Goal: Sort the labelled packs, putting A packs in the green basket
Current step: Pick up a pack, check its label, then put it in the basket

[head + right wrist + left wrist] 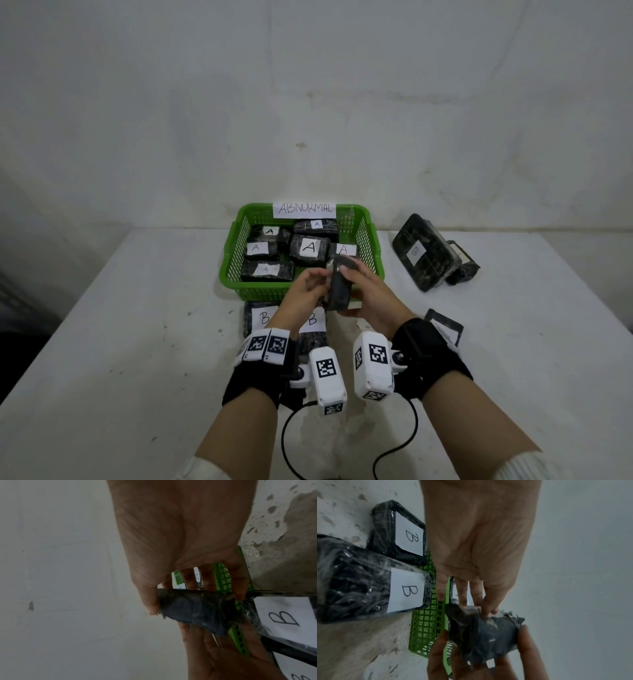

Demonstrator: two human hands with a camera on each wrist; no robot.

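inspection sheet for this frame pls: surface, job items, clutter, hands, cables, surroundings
Surface: white table, stained and speckled.
Job's things: green basket tagged ABNORMAL holds six A packs; two B packs lie at its near side; another B pack leans on a dark pack at the right; held pack, label not readable.
Clutter: a flat dark pack near the right wrist, label unreadable.
Grippers: left hand and right hand both grip the held pack.
Cables: black cable loops below the wrist cameras.
Surroundings: bare white wall.
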